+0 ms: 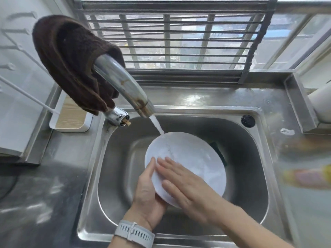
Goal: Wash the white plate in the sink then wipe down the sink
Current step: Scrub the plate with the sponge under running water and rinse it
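Observation:
A white plate is held tilted over the steel sink. Water runs from the chrome tap onto the plate's upper rim. My left hand grips the plate's lower left edge, thumb on the face; a white watch is on that wrist. My right hand lies flat on the plate's face with fingers spread and straight. A dark sponge shows in the basin behind the plate, mostly hidden by it.
A brown cloth hangs over the tap's neck. A white tray with a wood insert sits left of the sink. A blurred yellow bottle lies on the right counter. A window with bars runs behind the sink.

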Demonstrator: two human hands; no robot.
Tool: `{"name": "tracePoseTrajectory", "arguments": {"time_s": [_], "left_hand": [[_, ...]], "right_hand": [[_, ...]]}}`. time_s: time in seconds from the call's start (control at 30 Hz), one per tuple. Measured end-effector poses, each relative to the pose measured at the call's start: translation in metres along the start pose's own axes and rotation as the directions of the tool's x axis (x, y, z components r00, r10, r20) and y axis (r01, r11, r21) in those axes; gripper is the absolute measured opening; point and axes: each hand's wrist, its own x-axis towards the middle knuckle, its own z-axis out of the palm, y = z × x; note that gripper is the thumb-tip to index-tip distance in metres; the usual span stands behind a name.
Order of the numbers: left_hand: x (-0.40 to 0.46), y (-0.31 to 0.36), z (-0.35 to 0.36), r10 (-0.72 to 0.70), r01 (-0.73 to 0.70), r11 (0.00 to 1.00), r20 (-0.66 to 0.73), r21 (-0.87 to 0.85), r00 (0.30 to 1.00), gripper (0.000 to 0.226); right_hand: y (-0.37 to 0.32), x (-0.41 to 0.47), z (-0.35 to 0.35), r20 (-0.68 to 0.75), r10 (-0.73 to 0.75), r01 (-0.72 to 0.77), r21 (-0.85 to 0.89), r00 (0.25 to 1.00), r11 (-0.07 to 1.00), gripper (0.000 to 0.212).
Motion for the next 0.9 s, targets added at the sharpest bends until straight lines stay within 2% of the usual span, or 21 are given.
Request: {"name": "tracePoseTrajectory", "arguments": {"time_s": [0.07,0.2,0.3,0.37,0.4,0.47,0.53,0.63,0.7,0.8,0.83,0.9], "left_hand": [[-0.001,-0.005,0.000,0.020,-0.021,1.000,0.016,0.007,1.000,0.053],[-0.003,0.000,-0.008,0.079,-0.079,0.997,-0.002,-0.008,0.997,0.056],[0.001,0.008,-0.012,0.088,-0.088,0.996,0.002,-0.001,0.996,0.059],[0.004,0.006,-0.007,0.024,-0.024,1.000,0.011,-0.013,1.000,0.065],[0.004,0.003,-0.004,0.001,-0.001,1.000,0.011,-0.024,1.000,0.065],[0.005,-0.001,-0.002,0.025,-0.025,0.998,0.005,-0.053,1.000,0.056],[0.003,0.001,-0.004,0.075,-0.075,0.997,0.022,-0.031,0.997,0.054],[0.003,0.010,-0.012,0.097,-0.097,0.995,0.024,0.006,0.995,0.059],[0.005,0.012,-0.010,0.087,-0.087,0.996,0.035,-0.007,0.996,0.062],[0.008,0.008,-0.003,0.039,-0.039,0.997,-0.004,-0.061,0.999,0.067],[0.009,0.007,-0.001,0.024,-0.025,0.997,-0.017,-0.072,1.000,0.067],[0.009,0.010,-0.002,0.064,-0.066,0.996,-0.025,-0.054,0.998,0.061]], "right_hand": [[0.014,0.035,-0.003,-0.004,-0.013,0.012,-0.230,1.000,0.973,0.069],[0.056,0.045,-0.022,-0.014,0.277,-0.252,-0.460,0.961,0.851,0.077],[0.039,-0.002,-0.008,0.116,0.341,-0.267,-0.414,0.933,0.870,0.083],[0.011,-0.011,0.009,0.210,0.274,-0.213,-0.275,0.938,0.938,0.071],[0.000,-0.005,0.015,0.213,0.222,-0.175,-0.219,0.951,0.960,0.066],[-0.006,0.026,0.018,0.122,0.120,-0.086,-0.249,0.985,0.965,0.062],[0.008,0.055,0.010,0.022,0.079,-0.068,-0.316,0.997,0.947,0.062],[0.036,0.052,-0.007,-0.030,0.232,-0.227,-0.362,0.972,0.904,0.068],[0.031,0.025,-0.005,0.010,0.298,-0.271,-0.391,0.954,0.880,0.069],[-0.011,0.007,0.011,0.137,0.160,-0.113,-0.296,0.978,0.948,0.062],[-0.017,0.013,0.015,0.130,0.100,-0.061,-0.276,0.986,0.959,0.060],[-0.009,0.038,0.011,0.044,0.058,-0.039,-0.349,0.997,0.936,0.059]]}}
